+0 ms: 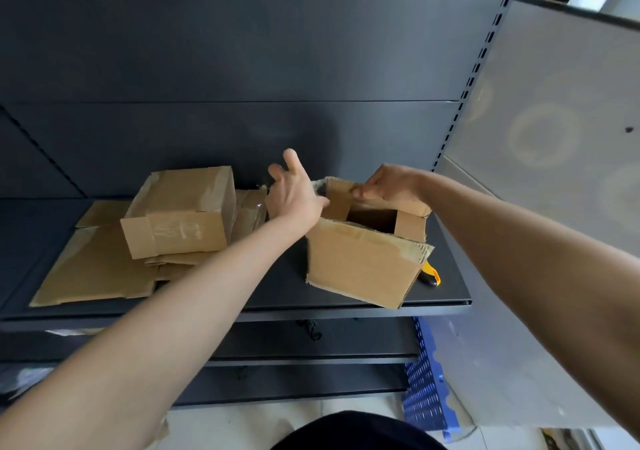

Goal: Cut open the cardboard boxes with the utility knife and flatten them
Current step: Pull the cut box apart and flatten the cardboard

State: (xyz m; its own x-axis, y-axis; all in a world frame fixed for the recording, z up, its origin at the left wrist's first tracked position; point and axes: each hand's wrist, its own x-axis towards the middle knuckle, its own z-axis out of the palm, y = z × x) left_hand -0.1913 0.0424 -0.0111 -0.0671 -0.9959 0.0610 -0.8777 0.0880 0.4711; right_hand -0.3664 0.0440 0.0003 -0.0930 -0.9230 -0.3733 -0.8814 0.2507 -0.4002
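The open box (360, 266) I am working on is plain brown corrugated cardboard, matt, its flap edges torn rough, with pale translucent tape (412, 250) clinging. Left of the open box, the closed box (180, 214) and the flattened sheets (93, 269) are the same dull cardboard. Just right of it, the knife (430, 274) shows glossy yellow and black plastic. Beneath it, the shelf (277, 297) is smooth dark painted metal with a soft sheen.

A dark metal shelf (284, 286) adjoins a grey panel (554, 137); below, seemingly a blue perforated crate (426, 390).
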